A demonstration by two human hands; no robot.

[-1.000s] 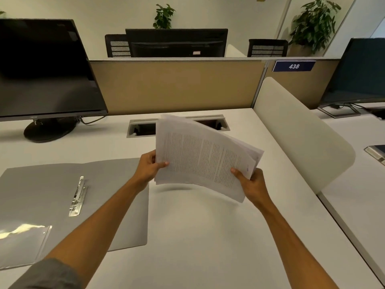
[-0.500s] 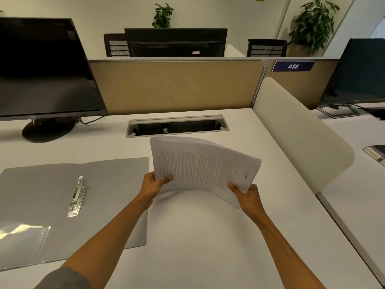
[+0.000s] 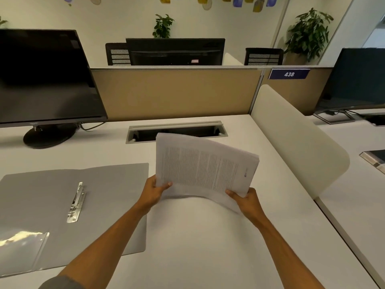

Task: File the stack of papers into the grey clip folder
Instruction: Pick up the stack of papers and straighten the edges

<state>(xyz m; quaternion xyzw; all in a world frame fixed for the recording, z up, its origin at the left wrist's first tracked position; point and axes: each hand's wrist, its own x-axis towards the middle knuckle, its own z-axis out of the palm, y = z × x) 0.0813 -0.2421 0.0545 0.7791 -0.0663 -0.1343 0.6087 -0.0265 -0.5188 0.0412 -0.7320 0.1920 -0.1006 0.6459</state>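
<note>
A stack of printed papers (image 3: 205, 165) is held tilted above the white desk, its top edge leaning away from me. My left hand (image 3: 155, 191) grips its lower left corner, thumb on the front sheet. My right hand (image 3: 245, 200) grips the lower right edge, thumb on top. The grey clip folder (image 3: 108, 184) lies open and flat on the desk to the left. Its metal clip (image 3: 76, 202) sits near the spine, and a clear plastic pocket (image 3: 20, 246) covers its near left corner.
A black monitor (image 3: 45, 80) stands at the back left on a round base. A cable slot (image 3: 177, 131) is cut into the desk behind the papers. A beige partition (image 3: 177, 92) closes the back, and a cream divider (image 3: 295, 138) bounds the right side.
The papers dropped lower toward the desk, then tipped up steeper again. Both hands keep the same grip on the bottom corners. The camera view tilted upward.
</note>
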